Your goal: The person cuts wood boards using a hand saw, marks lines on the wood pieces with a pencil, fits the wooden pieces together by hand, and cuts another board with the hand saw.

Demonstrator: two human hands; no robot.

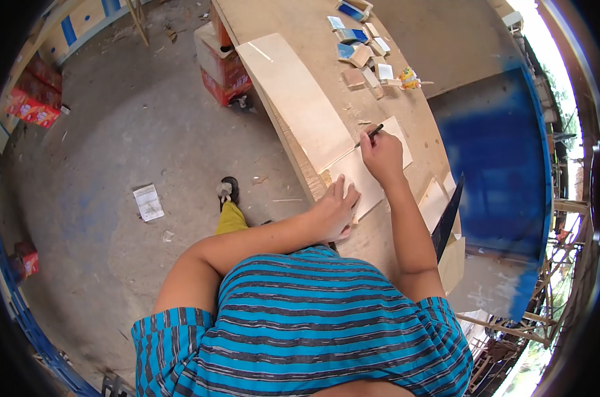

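Note:
A long pale plywood board (293, 92) lies along the left edge of the workbench, and a smaller pale board (365, 188) lies across its near end. My right hand (383, 159) is closed around a black pen (376, 131), whose lower end points at the seam between the boards. My left hand (336, 210) rests on the near edge of the smaller board, with its fingers stretched out over the wood. A corner of pale board (398, 140) shows beyond my right hand.
Several wood offcuts (361, 55), some painted blue, and a yellow packet (409, 78) lie toward the bench's far end. A dark pointed blade (448, 218) sits right of my right forearm. A red carton (224, 76) stands left of the bench; paper (148, 202) lies on the floor.

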